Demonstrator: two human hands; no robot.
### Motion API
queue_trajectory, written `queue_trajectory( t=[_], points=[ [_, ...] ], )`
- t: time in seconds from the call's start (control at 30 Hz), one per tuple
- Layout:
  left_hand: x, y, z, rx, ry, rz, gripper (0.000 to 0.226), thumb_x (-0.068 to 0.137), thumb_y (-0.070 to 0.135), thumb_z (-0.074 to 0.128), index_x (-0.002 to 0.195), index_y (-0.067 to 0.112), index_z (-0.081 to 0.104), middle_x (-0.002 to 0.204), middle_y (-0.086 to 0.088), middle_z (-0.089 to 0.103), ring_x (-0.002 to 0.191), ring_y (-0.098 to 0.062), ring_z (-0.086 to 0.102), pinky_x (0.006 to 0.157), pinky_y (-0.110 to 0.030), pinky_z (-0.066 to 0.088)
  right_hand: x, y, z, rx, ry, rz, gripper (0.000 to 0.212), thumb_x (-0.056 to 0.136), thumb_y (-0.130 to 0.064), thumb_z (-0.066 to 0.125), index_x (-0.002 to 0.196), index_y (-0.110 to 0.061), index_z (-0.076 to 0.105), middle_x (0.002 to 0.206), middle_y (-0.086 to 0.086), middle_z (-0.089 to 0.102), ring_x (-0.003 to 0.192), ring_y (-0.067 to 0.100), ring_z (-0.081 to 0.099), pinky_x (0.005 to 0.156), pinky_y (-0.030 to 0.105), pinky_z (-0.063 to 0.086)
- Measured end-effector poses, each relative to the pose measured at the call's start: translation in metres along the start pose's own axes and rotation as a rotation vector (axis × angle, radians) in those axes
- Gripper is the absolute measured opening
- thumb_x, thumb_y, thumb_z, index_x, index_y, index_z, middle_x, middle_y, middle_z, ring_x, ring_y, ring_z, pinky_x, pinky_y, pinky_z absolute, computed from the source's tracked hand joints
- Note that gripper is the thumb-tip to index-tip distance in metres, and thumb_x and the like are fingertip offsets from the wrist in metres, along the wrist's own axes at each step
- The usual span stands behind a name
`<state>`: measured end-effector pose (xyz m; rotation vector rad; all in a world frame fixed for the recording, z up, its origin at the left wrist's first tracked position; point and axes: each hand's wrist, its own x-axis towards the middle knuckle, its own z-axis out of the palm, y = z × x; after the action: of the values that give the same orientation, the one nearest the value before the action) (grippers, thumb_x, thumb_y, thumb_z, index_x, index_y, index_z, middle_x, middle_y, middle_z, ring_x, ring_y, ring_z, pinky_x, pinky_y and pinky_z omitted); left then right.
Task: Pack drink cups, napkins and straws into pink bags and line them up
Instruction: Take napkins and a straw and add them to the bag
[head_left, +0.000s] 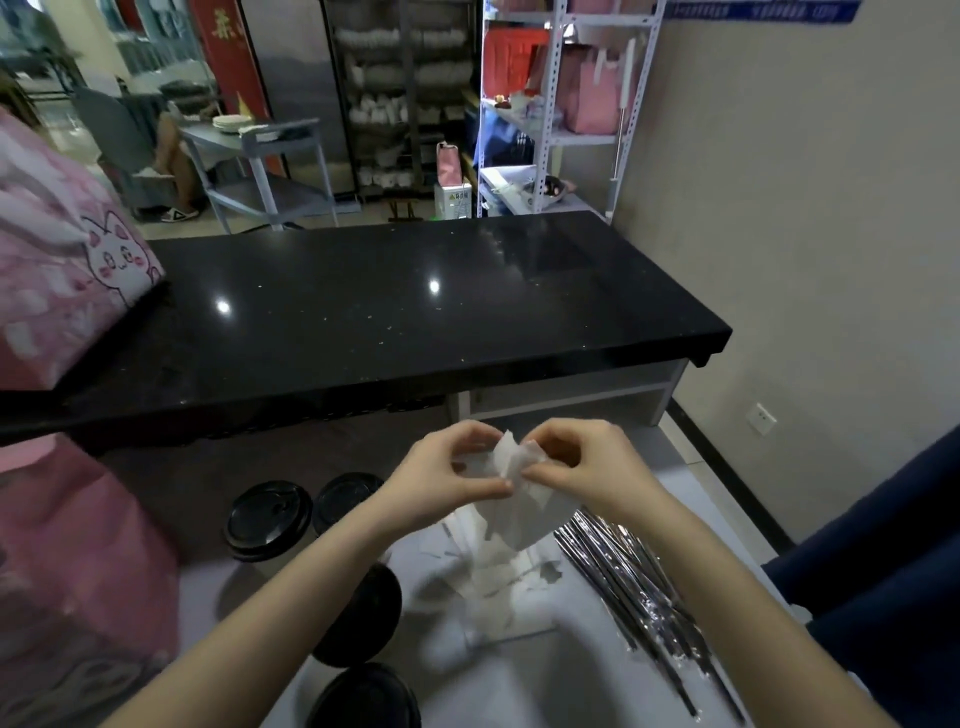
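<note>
Step in hand: separating one napkin (511, 457) for packing. The left hand (441, 467) and right hand (582, 457) hold it in the air above the tabletop's (545, 686) far edge. On both hands the fingers are curled and the fingertips pinch the napkin's top edge.

Procedure, as judged:
- Pull the pinched layers apart gently; thin paper is likely to tear.
- Confirm that only one sheet lifts from the pile (498, 587) at the tabletop's middle.
- Fold it flat before placing it in a bag (78, 561).

Surface: the tabletop is pale. Black-lidded cups (267, 519) stand at its left side. Wrapped straws (634, 582) lie along its right edge. The bag stands at the left edge. Beyond the far edge a glossy black counter (415, 312) carries a second bag (57, 270) at its left end.

Room: a plain wall (805, 208) on the right, a metal rack (561, 104) and a grey cart (270, 156) behind the counter.
</note>
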<state>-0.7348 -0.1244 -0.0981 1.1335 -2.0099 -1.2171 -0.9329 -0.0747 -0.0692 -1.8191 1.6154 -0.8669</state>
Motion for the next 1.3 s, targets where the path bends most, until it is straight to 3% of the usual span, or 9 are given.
queue_trajectory(
  t=[0.1,0.2,0.57,0.77,0.87,0.97,1.03,1.17,1.3],
  points=[
    [-0.020,0.015,-0.026,-0.117,0.050,0.044,0.030,0.068,0.029,0.084,0.093,0.020,0.069,0.092,0.000,0.073,0.090,-0.016,0.070,0.085,-0.041,0.056,0.003,-0.039,-0.006,0.021,-0.030,-0.109,0.017,0.075,-0.012,0.078,0.082,-0.026,0.070,0.078,-0.005,0.071,0.078,0.015,0.067,0.072,0.030,0.052],
    [-0.043,0.023,-0.053,-0.176,0.155,0.076,0.019,0.074,0.020,0.082,0.085,0.018,0.066,0.085,-0.004,0.071,0.083,-0.017,0.070,0.075,-0.032,0.057,0.010,-0.076,0.001,0.030,-0.072,-0.188,0.016,0.077,-0.013,0.077,0.086,-0.025,0.071,0.079,-0.008,0.071,0.077,0.007,0.066,0.070,0.023,0.052],
    [-0.175,0.015,-0.194,-0.296,0.518,0.217,0.036,0.065,0.008,0.081,0.090,0.030,0.068,0.090,0.002,0.071,0.084,-0.014,0.068,0.071,-0.024,0.053,0.032,-0.214,0.121,0.207,-0.264,-0.299,0.028,0.078,-0.032,0.077,0.101,-0.033,0.062,0.096,-0.007,0.070,0.089,0.006,0.067,0.075,0.031,0.058],
    [-0.257,-0.023,-0.281,-0.143,0.668,0.187,0.036,0.074,0.003,0.079,0.096,0.027,0.065,0.093,0.007,0.071,0.090,-0.009,0.069,0.071,-0.021,0.053,0.037,-0.304,0.210,0.109,-0.211,-0.487,0.018,0.080,-0.015,0.073,0.081,-0.030,0.064,0.073,-0.011,0.065,0.069,-0.001,0.058,0.059,0.015,0.045],
    [-0.299,-0.057,-0.325,0.222,0.739,0.095,0.035,0.075,0.015,0.079,0.097,0.036,0.062,0.097,0.020,0.068,0.098,0.000,0.064,0.082,-0.021,0.052,0.039,-0.335,0.246,0.043,-0.148,-0.537,0.015,0.081,-0.008,0.068,0.084,-0.022,0.066,0.073,-0.010,0.064,0.068,0.000,0.056,0.059,0.012,0.042],
    [-0.333,-0.089,-0.358,0.599,0.630,-0.037,0.050,0.070,0.024,0.082,0.105,0.047,0.055,0.106,0.039,0.053,0.119,0.005,0.050,0.097,-0.018,0.041,0.039,-0.351,0.276,-0.053,-0.125,-0.572,0.014,0.082,-0.009,0.066,0.091,-0.020,0.067,0.080,-0.006,0.068,0.075,0.008,0.063,0.067,0.025,0.050],
    [-0.347,-0.108,-0.371,0.680,0.440,-0.133,0.071,0.065,0.039,0.084,0.125,0.048,0.048,0.128,0.035,0.039,0.140,0.002,0.021,0.112,-0.031,0.020,0.038,-0.356,0.295,-0.201,-0.132,-0.604,0.011,0.084,-0.014,0.065,0.093,-0.021,0.066,0.083,-0.004,0.069,0.080,0.016,0.064,0.068,0.034,0.051],
    [-0.356,-0.132,-0.375,0.664,0.180,-0.213,0.106,0.057,0.067,0.075,0.144,0.055,0.015,0.151,0.033,0.007,0.139,0.005,-0.024,0.116,-0.044,-0.008,0.033,-0.360,0.331,-0.508,-0.280,-0.579,0.008,0.083,-0.018,0.059,0.088,-0.025,0.061,0.078,-0.009,0.062,0.076,0.017,0.057,0.059,0.031,0.041],
    [-0.355,-0.139,-0.374,0.669,0.157,-0.171,0.117,0.052,0.074,0.072,0.146,0.054,0.003,0.159,0.022,0.000,0.136,0.003,-0.033,0.114,-0.041,-0.014,0.025,-0.362,0.362,-0.347,-0.422,-0.440,0.022,0.080,-0.019,0.062,0.068,-0.035,0.052,0.063,-0.013,0.052,0.063,0.006,0.050,0.059,0.031,0.046]
  ],
)
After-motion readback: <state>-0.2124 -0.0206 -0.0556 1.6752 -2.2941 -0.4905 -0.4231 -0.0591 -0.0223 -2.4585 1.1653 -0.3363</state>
